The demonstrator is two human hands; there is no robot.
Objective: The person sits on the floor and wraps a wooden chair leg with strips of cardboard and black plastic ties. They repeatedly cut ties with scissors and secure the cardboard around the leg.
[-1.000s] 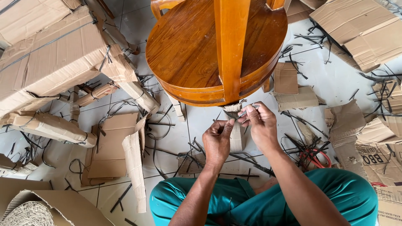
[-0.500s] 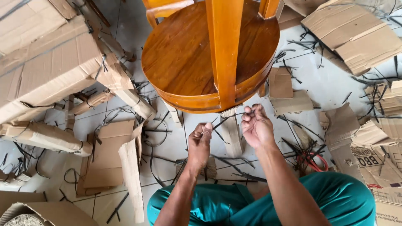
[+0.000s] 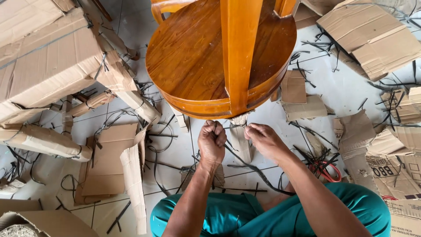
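Since a second earlier, the clenched left hand (image 3: 212, 141) and pinching right hand (image 3: 262, 139) had risen, tightening the thin black plastic strap (image 3: 245, 162) under the round wooden stool (image 3: 219, 57).

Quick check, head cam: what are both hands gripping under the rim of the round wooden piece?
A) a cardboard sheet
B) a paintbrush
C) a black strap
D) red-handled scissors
C: the left hand is fisted and the right hand pinches, both on a thin black strap trailing down over the floor; the red-handled scissors lie apart on the floor.
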